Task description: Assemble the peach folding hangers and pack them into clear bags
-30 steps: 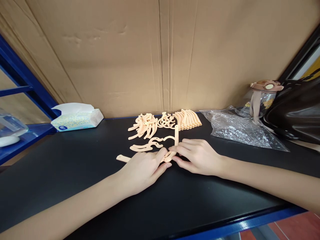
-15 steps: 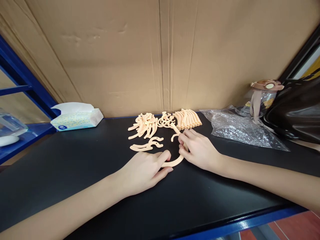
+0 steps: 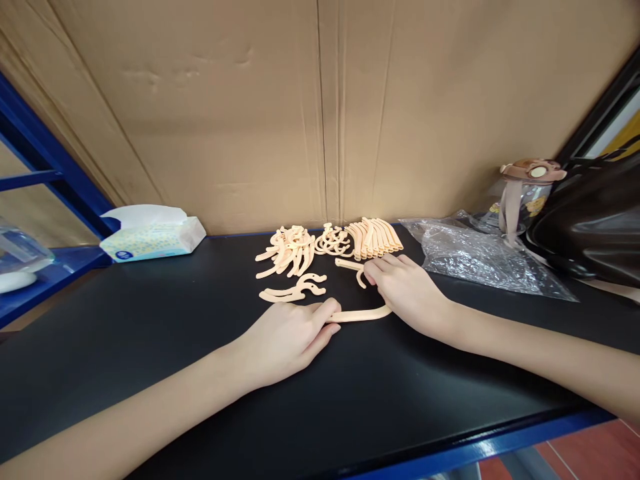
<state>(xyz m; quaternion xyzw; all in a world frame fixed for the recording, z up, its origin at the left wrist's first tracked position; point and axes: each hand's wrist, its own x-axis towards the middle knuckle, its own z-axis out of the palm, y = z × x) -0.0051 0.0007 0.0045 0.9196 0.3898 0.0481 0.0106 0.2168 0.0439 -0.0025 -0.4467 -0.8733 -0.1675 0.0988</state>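
Observation:
A beige plastic folding clothes hanger spans the gap between my hands, low over the black table. My left hand is closed on the end of one curved arm, thumb below and fingers above. Closed around the middle part is my right hand, which hides the joint. A straight arm end and a small hook stick out to the left of its fingers. Just beyond my left hand lie beige curved arm pieces with hooked ends.
Further back are a heap of similar pieces, small hooks and a row of arm pieces. A tissue pack is at left. Clear plastic bags and a bottle are at right. Cardboard stands behind.
My right hand has moved slightly right and turned the hanger, so the held arm now runs flatter and the far arm end points left. My left hand has barely moved.

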